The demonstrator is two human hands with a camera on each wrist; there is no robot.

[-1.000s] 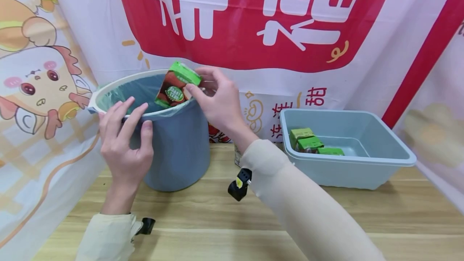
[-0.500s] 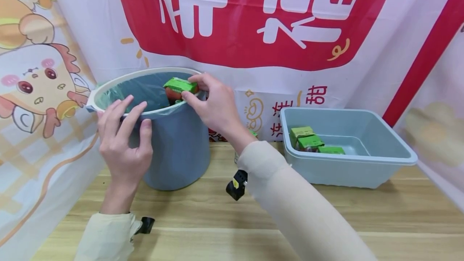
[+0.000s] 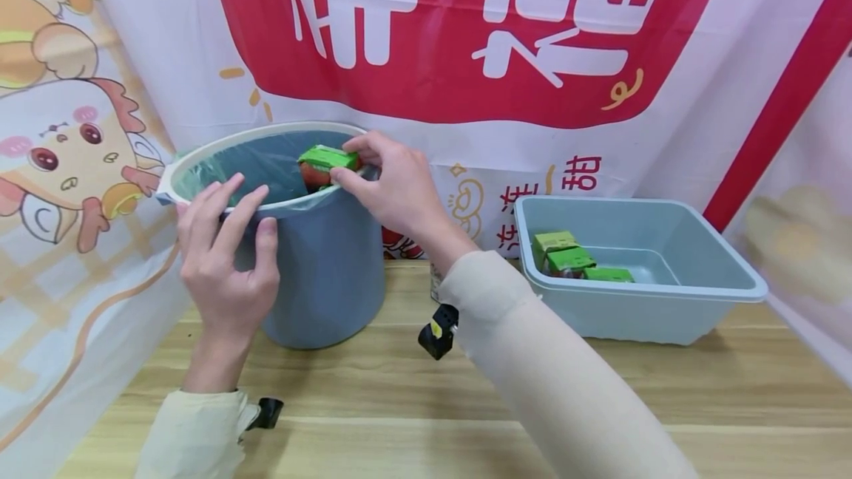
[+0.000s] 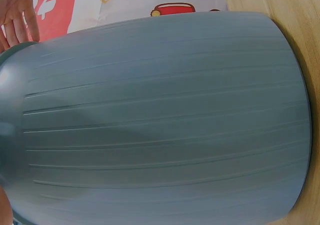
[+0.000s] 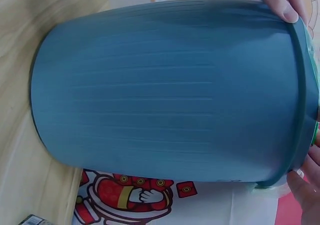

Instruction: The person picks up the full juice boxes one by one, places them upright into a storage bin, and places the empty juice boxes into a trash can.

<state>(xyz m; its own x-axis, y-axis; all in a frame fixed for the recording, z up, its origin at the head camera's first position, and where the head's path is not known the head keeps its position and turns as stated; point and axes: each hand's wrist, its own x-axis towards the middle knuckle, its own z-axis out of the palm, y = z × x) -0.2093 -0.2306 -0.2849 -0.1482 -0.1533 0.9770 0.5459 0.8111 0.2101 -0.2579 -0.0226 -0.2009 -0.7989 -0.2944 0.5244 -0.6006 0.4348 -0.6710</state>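
Observation:
My right hand (image 3: pixel 396 183) pinches a green-topped juice box (image 3: pixel 326 161) with a reddish-brown side, partly below the right part of the rim of a blue-grey trash can (image 3: pixel 322 279). A clear bag lines the can. In the right wrist view only a green sliver of the box shows beside the fingers. My left hand (image 3: pixel 229 257) holds the can's near rim, its fingers reaching over the edge and its thumb against the outer wall. The can's side fills most of the left wrist view, and its bottom is hidden.
A light blue-grey plastic tub (image 3: pixel 639 313) stands at the right with several green boxes (image 3: pixel 566 261) at its left end. Another small box (image 3: pixel 435 284) stands on the wooden table (image 3: pixel 373 420), mostly hidden by my right wrist. A printed cloth (image 3: pixel 466 94) hangs behind.
My right hand has lowered the juice box into the mouth of the can and tipped it so its green top faces up. The left hand stays at the rim.

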